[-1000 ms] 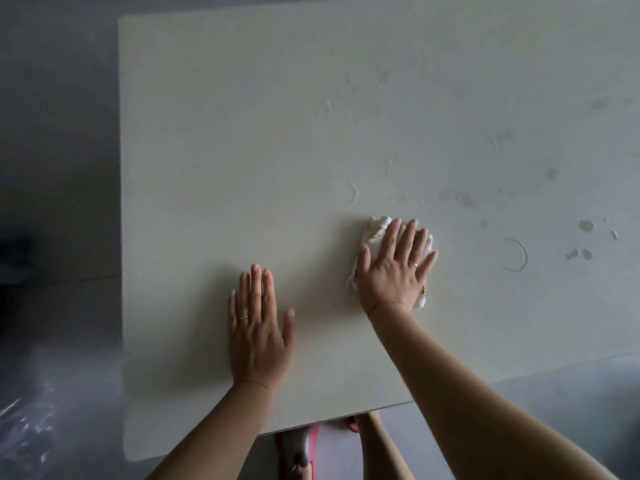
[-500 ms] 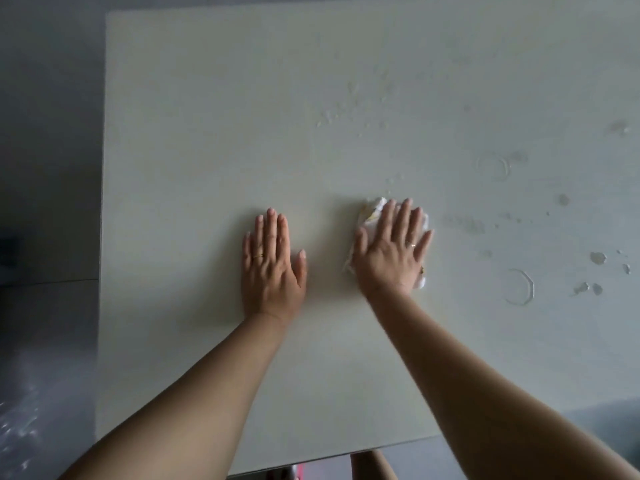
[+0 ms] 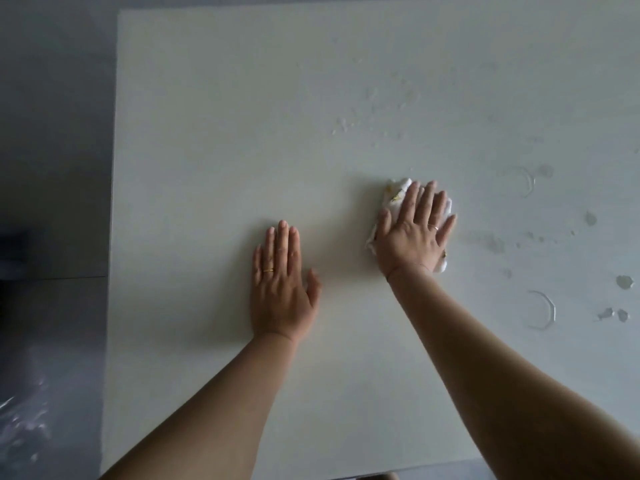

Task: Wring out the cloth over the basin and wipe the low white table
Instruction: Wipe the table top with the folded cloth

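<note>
The low white table [image 3: 214, 140] fills most of the head view. A small white cloth [image 3: 398, 192] with yellow marks lies bunched on it right of centre. My right hand [image 3: 414, 233] presses flat on the cloth with fingers spread, covering most of it. My left hand [image 3: 282, 285] rests flat on the bare tabletop to the left of the cloth, fingers together, holding nothing. The basin is not in view.
Water rings and wet spots [image 3: 540, 310] mark the table's right side, with droplets [image 3: 377, 109] farther back. Grey floor [image 3: 52, 133] runs along the table's left edge, and crinkled clear plastic [image 3: 20, 420] lies at the lower left.
My right hand has slid the cloth away from me and a little to the right. My left hand moved forward on the tabletop. The view shifted farther over the table.
</note>
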